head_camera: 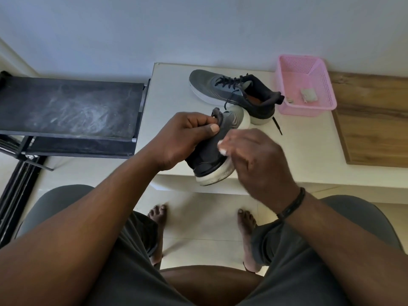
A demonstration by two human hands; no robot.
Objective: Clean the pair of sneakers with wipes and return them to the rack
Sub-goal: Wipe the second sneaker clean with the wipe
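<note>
Head view only. Basket (284,85), pink, perforated plastic, sits on the white table (167,102) at its far right, against the wall; inside lie a crumpled greyish used wipe (309,95) and a smaller scrap (289,100) near the basket's left wall. Just left of the basket, touching or nearly touching its wall, the second sneaker (220,85) stands upright on the table, toe away from the basket, laces loose, one lace end trailing on the tabletop.

Nearer than the basket and to its left, the held sneaker (209,155) is lifted at the table's front edge, tilted, white sole turned toward the person. Left hand (176,140) grips it, thumb and fingers curled and pinching the collar. Right hand (258,162) is against the shoe's side, fingers curled round a white wipe (221,149), only a bit of it showing; hand is motion-blurred.

Far left of the basket, beyond the table's left edge, a black shoe rack (70,107) stands close beside the table, top shelf dusty and scuffed. Right of the basket runs a wooden surface (371,129). Bare tabletop lies open between the sneakers and the table's left edge, and in front of the basket. Tiled floor (198,228) below the front edge, person's bare feet on it.
</note>
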